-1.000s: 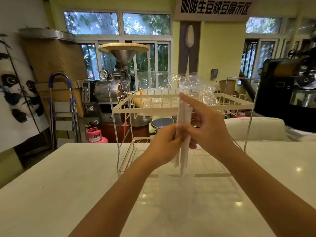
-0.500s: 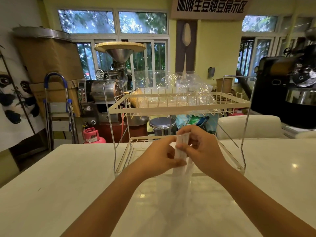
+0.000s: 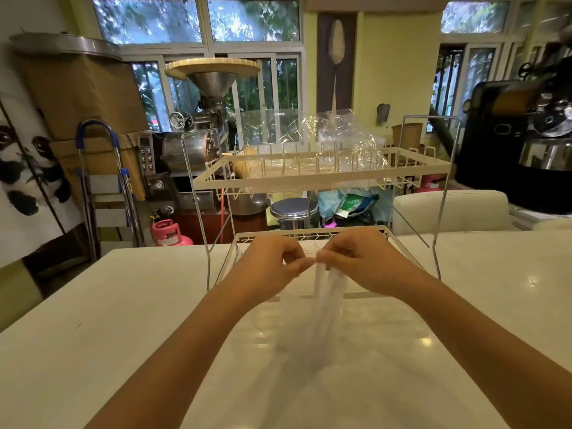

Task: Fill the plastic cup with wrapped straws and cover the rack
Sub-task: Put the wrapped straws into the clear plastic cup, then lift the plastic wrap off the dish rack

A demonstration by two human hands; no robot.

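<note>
A bundle of white wrapped straws [image 3: 326, 292] stands inside a clear plastic cup [image 3: 306, 329] on the white table, right in front of me. My left hand [image 3: 272, 261] and my right hand [image 3: 359, 258] pinch the straws' top ends from either side, fingertips almost touching. The cup is faint and hard to make out against the table. Behind the hands stands a two-tier cream wire rack [image 3: 322, 178]. A crumpled clear plastic sheet [image 3: 312, 137] lies on its upper shelf.
The white table [image 3: 93, 320] stretches left and right of the rack. Beyond it are a coffee roaster [image 3: 198, 140], a blue-handled trolley [image 3: 102, 187], a pink gas cylinder [image 3: 168, 233], a steel stool [image 3: 294, 210] and a black machine [image 3: 520, 144] at the right.
Both hands have come down with the straws from the height of the rack's upper shelf to just above the table. The straws' lower ends now sit inside the cup.
</note>
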